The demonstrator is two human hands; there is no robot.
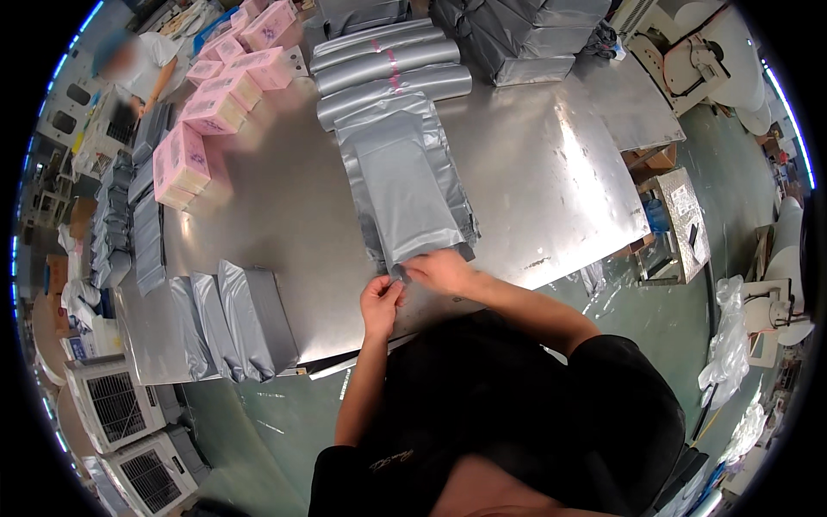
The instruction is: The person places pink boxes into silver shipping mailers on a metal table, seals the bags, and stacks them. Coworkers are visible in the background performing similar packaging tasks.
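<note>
A flat grey plastic mailing bag point(405, 172) lies lengthwise on the metal table point(534, 181), apparently on top of others, its near end towards me. At that near edge my left hand point(382, 303) is closed in a pinch on the bag's corner. Close beside it, my right hand point(438, 270) has its fingers curled over the same edge, gripping the plastic. The fingertips of both hands nearly meet. Beyond the bag's far end lie several rolled bundles of grey bags point(396, 84) with pink markings.
Pink boxes point(183, 162) stand in a line at the left. Filled grey parcels point(254, 319) stand at the near left edge, with more stacked point(525, 39) at the far right. A person point(146, 60) is at the far left. A metal step stand point(679, 224) is beyond the table's right edge.
</note>
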